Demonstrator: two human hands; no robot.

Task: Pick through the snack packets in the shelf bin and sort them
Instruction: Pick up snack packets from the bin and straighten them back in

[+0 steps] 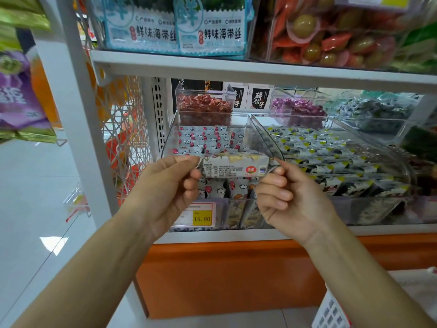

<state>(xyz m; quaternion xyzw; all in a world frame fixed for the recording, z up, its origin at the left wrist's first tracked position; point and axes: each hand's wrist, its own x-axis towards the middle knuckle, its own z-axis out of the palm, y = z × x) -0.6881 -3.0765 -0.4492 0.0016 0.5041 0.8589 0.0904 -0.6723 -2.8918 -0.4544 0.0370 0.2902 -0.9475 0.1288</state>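
Note:
A white snack packet (234, 165) with printed text and a red logo is stretched level between my two hands, just above the front of a clear shelf bin (241, 124). My left hand (170, 185) pinches its left end. Its right end is pinched by my right hand (286, 197). Inside the bin lie several small white packets with red balloon prints (203, 138). More of them stand at the bin's front wall, partly hidden behind my hands.
A second clear bin (399, 162) on the right holds packets with black and yellow prints. Tubs of red (204, 107) and purple (298, 108) sweets stand behind. A yellow price tag (201, 217) sits on the shelf edge. A white basket (331, 311) is at the lower right.

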